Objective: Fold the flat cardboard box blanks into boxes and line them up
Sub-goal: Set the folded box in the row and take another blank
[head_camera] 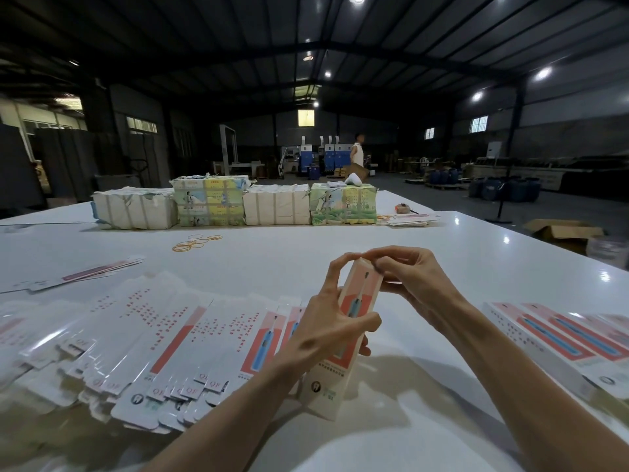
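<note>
**A:** Look at the worker. The left hand is wrapped around the half-made box, with the thumb across the printed face. The right hand pinches the small flap at the far top end. The box stands tilted with its lower end on the white table, in front of the person. It is between the flat blanks on the left and the finished boxes on the right

**B:** So the step is closing the top, I think. How does one do it well?

**A:** I would hold the body square with the left hand and not squeeze, because such thin card probably dents easily. Bend the flap along its crease first. Then guide the tongue inside the wall straight, not at an angle. If it enters crooked, the corner may tear or the box may twist

**B:** Does the material look slippery?

**A:** Yes, the card is glossy and reflects the ceiling lamps. It is white, with a coral panel and what seems to be a blue toothbrush picture. The shape is long, narrow and rectangular. The blanks lie fanned and overlapping, so they may slide on each other. The table is also smooth and shiny. Farther away lie thin rubber bands, and behind them blocky wrapped bundles, some white and some with pictures
</note>
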A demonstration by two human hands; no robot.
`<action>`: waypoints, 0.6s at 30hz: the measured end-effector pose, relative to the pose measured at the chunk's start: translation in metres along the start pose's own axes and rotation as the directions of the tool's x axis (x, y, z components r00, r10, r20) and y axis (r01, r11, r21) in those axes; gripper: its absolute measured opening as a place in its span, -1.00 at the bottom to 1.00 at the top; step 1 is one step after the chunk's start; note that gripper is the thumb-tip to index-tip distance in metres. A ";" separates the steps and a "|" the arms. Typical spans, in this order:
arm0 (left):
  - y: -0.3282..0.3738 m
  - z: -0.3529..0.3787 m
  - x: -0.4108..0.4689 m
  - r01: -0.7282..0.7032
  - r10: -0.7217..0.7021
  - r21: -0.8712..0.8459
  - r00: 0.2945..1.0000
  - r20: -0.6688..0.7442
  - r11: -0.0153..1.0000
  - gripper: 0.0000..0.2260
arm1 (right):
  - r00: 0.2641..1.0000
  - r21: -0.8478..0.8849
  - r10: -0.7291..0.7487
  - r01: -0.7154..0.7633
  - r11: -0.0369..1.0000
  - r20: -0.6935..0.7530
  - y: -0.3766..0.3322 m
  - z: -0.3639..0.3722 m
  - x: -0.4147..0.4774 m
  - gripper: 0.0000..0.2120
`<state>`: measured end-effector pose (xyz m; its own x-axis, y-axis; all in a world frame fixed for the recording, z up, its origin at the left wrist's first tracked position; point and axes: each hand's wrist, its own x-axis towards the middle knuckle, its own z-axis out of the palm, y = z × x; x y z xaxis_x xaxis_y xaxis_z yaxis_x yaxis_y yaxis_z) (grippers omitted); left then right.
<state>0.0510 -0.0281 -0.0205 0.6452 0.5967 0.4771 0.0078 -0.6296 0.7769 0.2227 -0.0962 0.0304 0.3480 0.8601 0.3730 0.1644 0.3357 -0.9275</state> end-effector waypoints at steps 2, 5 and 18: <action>0.001 0.002 0.000 0.015 -0.014 0.053 1.000 -0.019 0.998 -0.21 | 1.000 -0.017 0.001 -0.001 1.000 0.000 0.000 0.001 -0.001 -0.78; 0.000 0.002 -0.001 -0.008 0.014 0.177 0.999 -0.030 0.984 -0.24 | 1.000 -0.013 0.004 -0.004 1.000 -0.003 0.000 0.001 0.000 -0.79; -0.006 0.001 0.000 -0.054 0.066 0.229 0.997 -0.046 0.972 -0.26 | 0.993 0.089 0.121 -0.120 0.989 0.001 0.002 -0.001 0.001 -0.85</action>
<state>0.0515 -0.0250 -0.0256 0.6088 0.5761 0.5454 0.1482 -0.7580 0.6352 0.2240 -0.0946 0.0285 0.3643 0.8947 0.2585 0.0388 0.2627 -0.9641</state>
